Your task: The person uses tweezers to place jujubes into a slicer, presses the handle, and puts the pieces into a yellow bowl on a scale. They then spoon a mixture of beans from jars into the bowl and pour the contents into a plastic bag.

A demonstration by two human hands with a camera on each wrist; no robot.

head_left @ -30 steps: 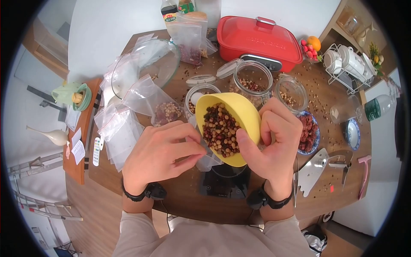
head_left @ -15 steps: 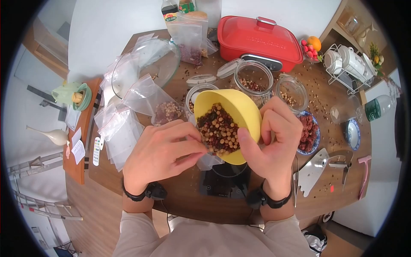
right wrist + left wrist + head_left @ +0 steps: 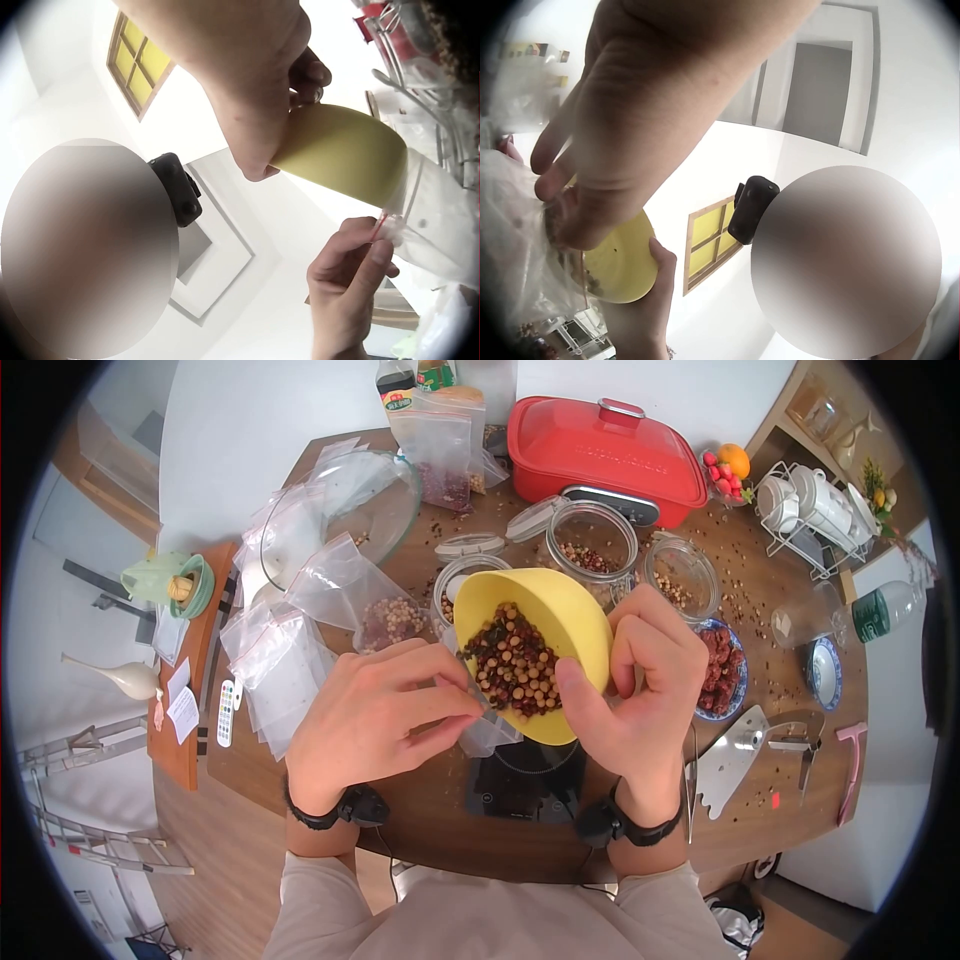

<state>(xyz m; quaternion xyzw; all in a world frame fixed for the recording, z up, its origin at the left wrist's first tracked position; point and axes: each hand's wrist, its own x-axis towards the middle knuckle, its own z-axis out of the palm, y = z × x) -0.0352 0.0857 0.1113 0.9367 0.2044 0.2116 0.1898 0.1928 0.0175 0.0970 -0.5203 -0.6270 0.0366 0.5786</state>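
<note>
My right hand [image 3: 645, 690] grips a yellow bowl [image 3: 580, 625], with the thumb over its near rim. Mixed beans [image 3: 517, 665], dark red, tan and black, lie inside the tilted bowl. Its lip leans left toward my left hand [image 3: 385, 710]. In the right wrist view, that hand pinches the red-striped edge of a clear zip bag [image 3: 435, 214], and the bowl's lip sits at the bag's mouth. From the head view, most of the bag [image 3: 490, 737] is hidden behind the bowl and fingers.
Open glass jars [image 3: 592, 545] with beans stand behind the bowl. Left lie plastic bags [image 3: 280, 670] and a glass lid [image 3: 400, 510]. A red cooker [image 3: 605, 455] stands at the back. Right are a plate of dark red food [image 3: 720, 670] and scissors [image 3: 805, 745]. A black hob [image 3: 525, 790] lies below my hands.
The bowl has tipped further left. Its beans have slid toward the lip and lie lower inside, baring more of the upper wall. Both hands stay nearly in place.
</note>
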